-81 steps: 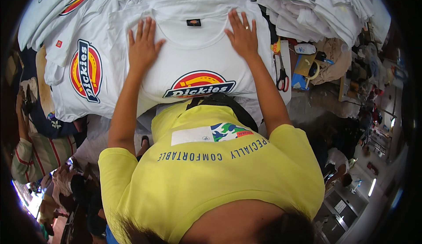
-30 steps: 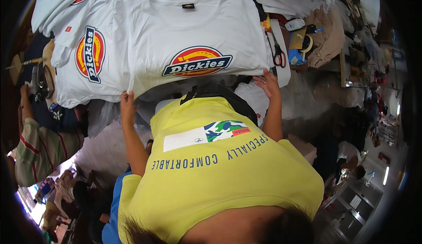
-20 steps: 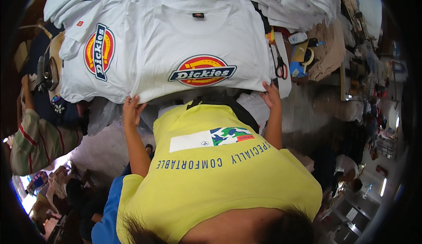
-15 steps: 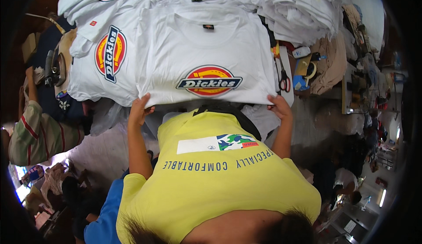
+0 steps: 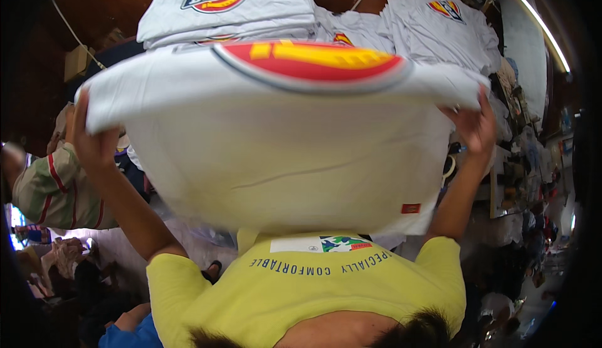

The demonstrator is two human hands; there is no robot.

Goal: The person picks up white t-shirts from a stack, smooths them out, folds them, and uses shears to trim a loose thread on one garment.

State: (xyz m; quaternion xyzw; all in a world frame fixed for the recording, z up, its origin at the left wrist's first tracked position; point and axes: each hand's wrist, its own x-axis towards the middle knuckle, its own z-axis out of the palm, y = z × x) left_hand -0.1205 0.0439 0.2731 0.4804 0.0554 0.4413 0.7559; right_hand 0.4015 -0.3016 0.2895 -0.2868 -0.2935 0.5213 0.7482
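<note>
A white T-shirt [image 5: 282, 153] with a red, yellow and dark blue printed emblem hangs stretched in the air between my two hands. My left hand [image 5: 94, 131] is closed on its folded edge at the left. At the right, my right hand [image 5: 473, 122] grips the other end of that edge, its fingers partly behind the cloth. The lower part of the shirt drapes toward my chest, and a small red tag [image 5: 411, 208] shows near its bottom right. The raised cloth is slightly blurred and hides most of the table beneath.
Beyond it lies a stack of folded white T-shirts [image 5: 226, 25], with another pile of white shirts [image 5: 439, 31] at the far right. A roll of tape [image 5: 449, 167] shows beside my right forearm. At the left sits a person in a striped shirt [image 5: 56, 188].
Both hands have risen and spread apart, lifting the T-shirt off the table. Its near edge has come up toward the camera, and the scissors on the right are now hidden.
</note>
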